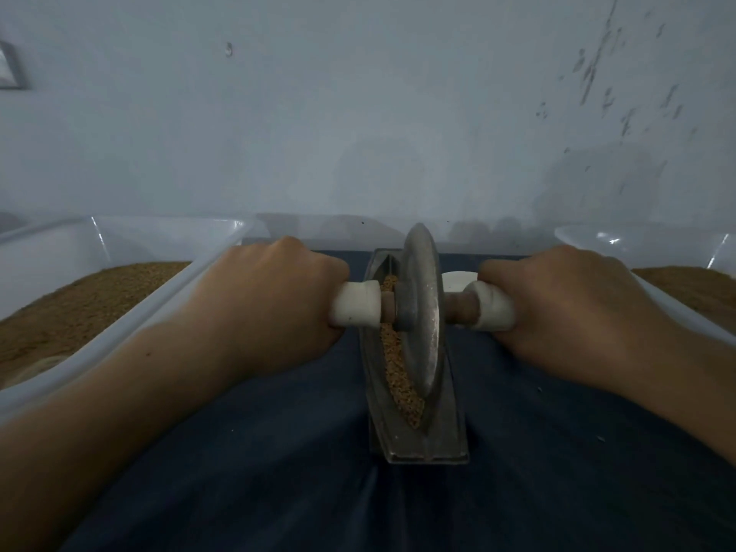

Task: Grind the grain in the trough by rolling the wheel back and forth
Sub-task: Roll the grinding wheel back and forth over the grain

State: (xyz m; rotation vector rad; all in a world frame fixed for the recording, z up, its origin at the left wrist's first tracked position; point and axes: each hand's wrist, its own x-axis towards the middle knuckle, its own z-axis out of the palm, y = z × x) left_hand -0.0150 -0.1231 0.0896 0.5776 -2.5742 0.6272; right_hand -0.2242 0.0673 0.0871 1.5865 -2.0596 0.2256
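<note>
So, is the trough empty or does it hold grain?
Not empty: tan grain lies along the trough beside the upright wheel.

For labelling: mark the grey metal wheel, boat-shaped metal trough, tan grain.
grey metal wheel (428, 336): head view, disc face.
boat-shaped metal trough (422, 444): head view, near end.
tan grain (400, 384): head view, near heap.

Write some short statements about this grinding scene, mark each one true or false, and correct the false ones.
1. The left hand and the right hand each grip one of the white handles of the wheel. True.
2. The wheel lies flat outside the trough. False: it stands on edge inside the trough.
3. Grain shows in the trough on the wheel's left side. True.
4. The clear bin on the left is empty. False: it holds brown granular material.
</note>
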